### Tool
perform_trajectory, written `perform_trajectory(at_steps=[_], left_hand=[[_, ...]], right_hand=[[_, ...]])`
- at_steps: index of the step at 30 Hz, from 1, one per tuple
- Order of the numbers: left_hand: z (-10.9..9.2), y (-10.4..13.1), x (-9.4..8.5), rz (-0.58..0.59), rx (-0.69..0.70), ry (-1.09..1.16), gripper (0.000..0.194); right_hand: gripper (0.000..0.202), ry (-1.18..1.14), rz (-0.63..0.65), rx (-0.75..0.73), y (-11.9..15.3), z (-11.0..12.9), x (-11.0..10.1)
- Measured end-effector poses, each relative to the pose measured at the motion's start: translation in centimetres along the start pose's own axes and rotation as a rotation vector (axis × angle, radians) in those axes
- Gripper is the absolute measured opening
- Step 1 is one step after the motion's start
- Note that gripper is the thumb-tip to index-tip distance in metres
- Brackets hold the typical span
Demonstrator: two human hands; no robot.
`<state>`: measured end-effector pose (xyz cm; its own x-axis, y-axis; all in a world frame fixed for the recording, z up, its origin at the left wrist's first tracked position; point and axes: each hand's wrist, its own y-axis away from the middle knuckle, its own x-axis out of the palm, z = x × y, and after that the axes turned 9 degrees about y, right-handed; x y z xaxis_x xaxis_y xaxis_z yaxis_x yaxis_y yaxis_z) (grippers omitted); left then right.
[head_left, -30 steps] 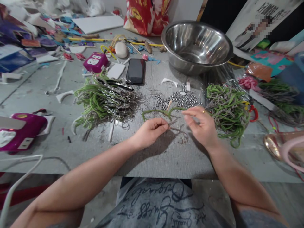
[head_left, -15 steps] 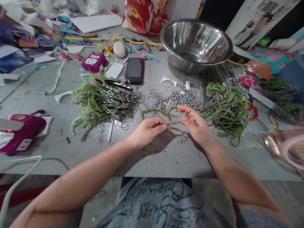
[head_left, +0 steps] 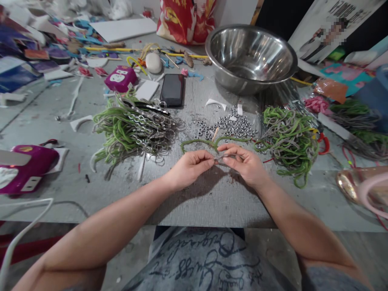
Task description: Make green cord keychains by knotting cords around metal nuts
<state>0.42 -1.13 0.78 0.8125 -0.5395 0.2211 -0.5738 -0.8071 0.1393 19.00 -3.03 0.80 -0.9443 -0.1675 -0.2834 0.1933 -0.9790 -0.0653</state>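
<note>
My left hand (head_left: 194, 167) pinches a thin grey cord close to its end. Facing it, my right hand (head_left: 244, 163) has thumb and fingers closed on the same cord, with its fingertips near the left ones. Just beyond the hands a green cord (head_left: 197, 140) curves across the table and runs right toward a tangled green and grey cord pile (head_left: 291, 141). Small silver beads (head_left: 226, 125) lie scattered behind the hands, with a short wooden stick (head_left: 215, 134) among them. On the left rests a bundle of green and grey cords (head_left: 118, 129) with silver beaded lengths.
A steel bowl (head_left: 251, 87) stands behind the beads, beside a black phone (head_left: 172, 89). Purple devices (head_left: 121, 79) lie at the left. Red-handled pliers (head_left: 325, 144) are by the right pile, and a pink-handled item (head_left: 370, 186) sits at the right edge.
My right hand has moved left and slightly down, and its spread fingers have closed on the grey cord beside my left hand. The left hand has barely moved.
</note>
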Motion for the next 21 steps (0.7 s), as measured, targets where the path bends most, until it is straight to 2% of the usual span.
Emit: perform_trajectory(at_steps=[7,10,13,21], left_hand=[[-0.07,0.03,0.02,-0.009,-0.008,-0.018,0.018],[-0.12,0.06,0.08,-0.005,-0.022,-0.017,0.018],[-0.21,0.05,0.11,-0.001,-0.039,-0.011,0.018],[-0.47,0.10,-0.08,-0.013,-0.047,0.042,0.022]], right_hand=[[0.016,0.034,0.020,-0.041,0.00,0.05,-0.02],[0.006,0.033,-0.019,-0.041,-0.03,-0.05,0.21],[0.004,0.023,-0.057,-0.030,-0.09,-0.07,0.25],[0.015,-0.046,-0.158,0.021,-0.27,-0.34,-0.08]])
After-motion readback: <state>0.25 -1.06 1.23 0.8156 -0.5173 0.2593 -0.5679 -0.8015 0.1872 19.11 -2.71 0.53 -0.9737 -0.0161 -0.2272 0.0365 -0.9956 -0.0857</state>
